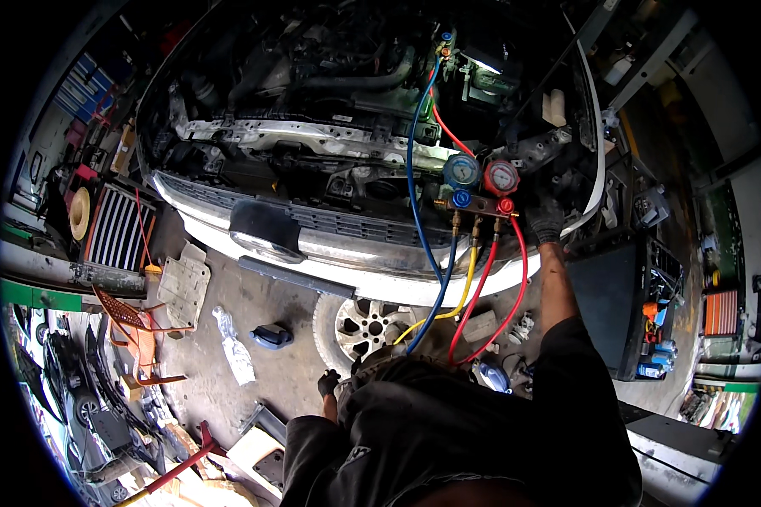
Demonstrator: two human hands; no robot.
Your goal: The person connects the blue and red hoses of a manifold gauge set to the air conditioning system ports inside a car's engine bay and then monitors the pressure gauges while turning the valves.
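Fingers of our gloved right hand (546,221) curl by the red knob side of the gauge manifold (480,190) hung on the open engine bay; grip unclear. Left hand (329,383) hangs low, loosely closed, holding nothing we can see. Looks like valve adjusting; next needs a careful knob turn, hoses (473,291) untangled.
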